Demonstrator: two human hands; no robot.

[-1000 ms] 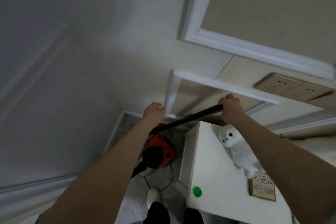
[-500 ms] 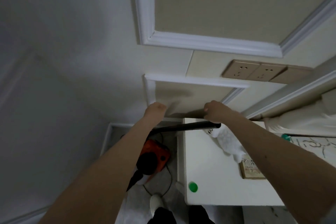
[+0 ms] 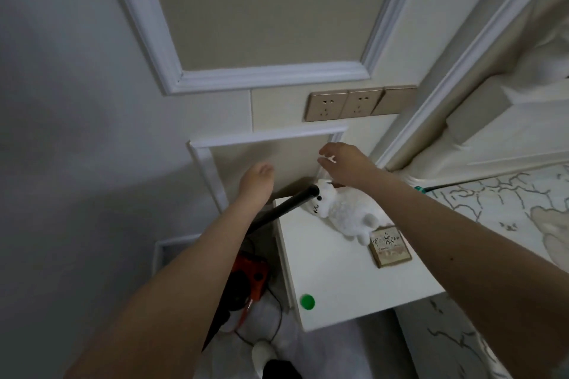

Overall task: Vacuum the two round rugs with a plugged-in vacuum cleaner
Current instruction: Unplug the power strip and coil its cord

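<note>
We've got a matt black tube (image 3: 286, 206) just below the left hand (image 3: 257, 181), plastic or metal, can't tell. Under the right hand (image 3: 345, 164) there's a fluffy white plush toy (image 3: 341, 212) on a smooth, satiny white table (image 3: 345, 280). Above that hand, the wall sockets (image 3: 358, 103) look like brushed gold plastic. Orange vacuum body (image 3: 254, 275) looks like glossy plastic.

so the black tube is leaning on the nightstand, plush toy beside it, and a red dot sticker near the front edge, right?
Not quite. The head view shows the dot is green, not red. The rest holds: the black tube leans on the nightstand, with the plush toy beside it.
</note>
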